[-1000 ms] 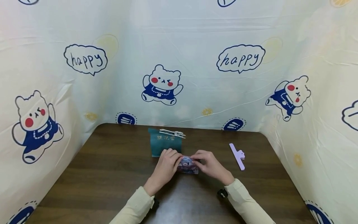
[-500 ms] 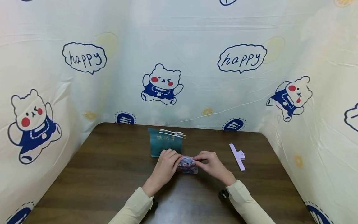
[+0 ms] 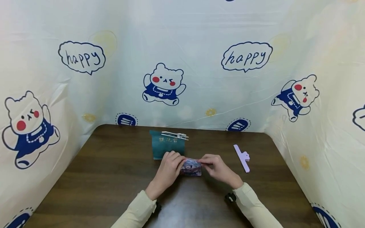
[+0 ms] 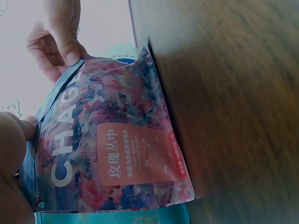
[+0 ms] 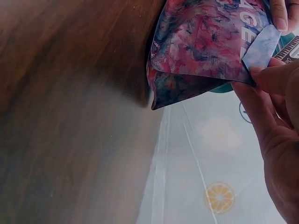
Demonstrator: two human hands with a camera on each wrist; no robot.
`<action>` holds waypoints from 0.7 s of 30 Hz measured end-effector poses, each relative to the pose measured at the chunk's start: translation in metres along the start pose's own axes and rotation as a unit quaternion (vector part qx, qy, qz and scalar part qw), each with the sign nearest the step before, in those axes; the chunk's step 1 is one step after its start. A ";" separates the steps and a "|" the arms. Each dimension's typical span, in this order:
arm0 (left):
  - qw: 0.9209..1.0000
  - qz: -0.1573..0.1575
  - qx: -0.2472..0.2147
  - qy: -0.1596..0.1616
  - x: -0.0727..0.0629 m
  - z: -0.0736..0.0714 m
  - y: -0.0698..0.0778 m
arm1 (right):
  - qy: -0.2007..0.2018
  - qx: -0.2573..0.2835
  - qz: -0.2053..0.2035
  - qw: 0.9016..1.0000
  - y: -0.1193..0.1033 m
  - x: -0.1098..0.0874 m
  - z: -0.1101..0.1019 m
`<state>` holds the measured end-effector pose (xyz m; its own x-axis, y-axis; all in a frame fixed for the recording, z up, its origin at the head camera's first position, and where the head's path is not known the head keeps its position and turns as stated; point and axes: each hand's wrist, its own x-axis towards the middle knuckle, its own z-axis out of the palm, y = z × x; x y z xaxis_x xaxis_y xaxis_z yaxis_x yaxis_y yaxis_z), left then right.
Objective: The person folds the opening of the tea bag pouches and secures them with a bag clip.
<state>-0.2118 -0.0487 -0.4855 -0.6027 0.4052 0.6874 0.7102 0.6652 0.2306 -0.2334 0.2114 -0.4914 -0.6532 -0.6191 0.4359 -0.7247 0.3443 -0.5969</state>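
Observation:
A tea pouch [image 3: 191, 168] with a pink and blue floral print stands upright on the table; large white letters and a pink label [image 4: 138, 154] show on its front in the left wrist view. Its top edge is folded over into a flap [image 5: 262, 46]. My left hand [image 3: 169, 167] pinches the left end of that fold. At the right end, my right hand [image 3: 217, 167] pinches the folded corner between thumb and fingers. Part of the pouch's left side is hidden by the left hand.
Behind the pouch stands a teal bag [image 3: 159, 148] with a white clip [image 3: 179, 136] across its top. A lilac bag clip [image 3: 241, 158] lies to the right on the brown wooden table [image 3: 108, 177]. A printed curtain [image 3: 196, 63] surrounds the table's back and sides.
My right hand has slid a little to the right along the pouch's top fold to its end. The left hand keeps its place, and the head view has shifted slightly.

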 end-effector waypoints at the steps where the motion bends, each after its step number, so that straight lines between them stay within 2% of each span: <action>1: 1.000 0.002 0.000 0.003 0.000 0.000 0.000 | 0.000 0.000 -0.001 1.000 0.000 0.000 0.000; 14: 1.000 0.014 -0.002 0.000 0.001 -0.001 -0.001 | -0.007 -0.004 0.000 1.000 -0.001 0.000 -0.002; 21: 1.000 0.007 -0.004 -0.001 -0.001 -0.001 -0.001 | 0.003 0.013 0.009 1.000 -0.001 -0.003 -0.001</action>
<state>-0.2112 -0.0503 -0.4857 -0.5930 0.4160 0.6894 0.7221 0.6537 0.2266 -0.2310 0.2132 -0.4913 -0.6680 -0.6083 0.4286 -0.7064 0.3373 -0.6223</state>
